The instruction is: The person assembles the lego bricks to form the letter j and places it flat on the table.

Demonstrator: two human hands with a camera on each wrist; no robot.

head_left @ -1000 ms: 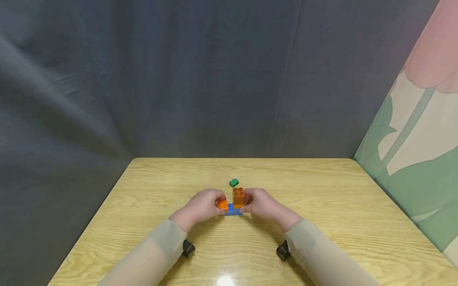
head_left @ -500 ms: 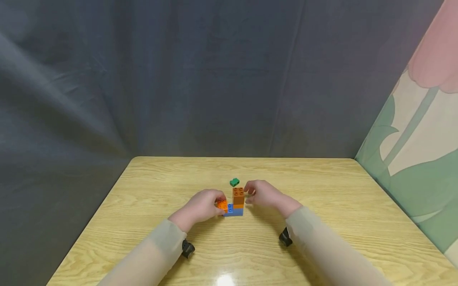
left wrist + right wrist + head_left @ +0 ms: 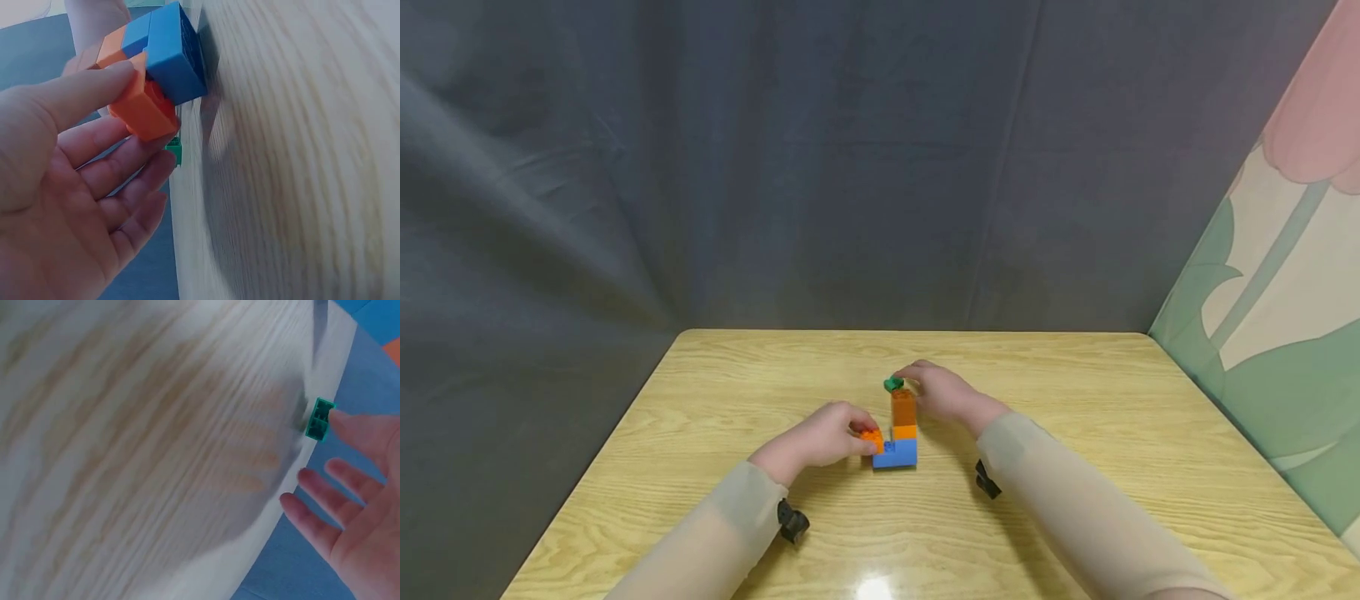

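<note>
My left hand (image 3: 823, 435) pinches an orange brick (image 3: 147, 112) between thumb and fingers. That brick is joined to the left end of a blue base (image 3: 897, 455) of toy building bricks, which tilts slightly. On the base's right end stands a second orange piece (image 3: 905, 432), topped by a brown brick (image 3: 903, 408). Beyond this stack, my right hand (image 3: 946, 392) reaches to a small green brick (image 3: 320, 420). One fingertip is right at its edge in the right wrist view, and the other fingers extend loosely without curling round it. The green brick's hollow underside faces that camera.
The wood-grain table (image 3: 737, 367) ends at a dark curtain (image 3: 850, 167) at the back. A wall with a painted flower (image 3: 1292, 250) rises along the right side. Black wrist cameras hang under both sleeves.
My right hand has let go of the brown and orange stack and moved back to the green brick. The blue base has tilted and shifted slightly right and nearer, still held by the left hand.
</note>
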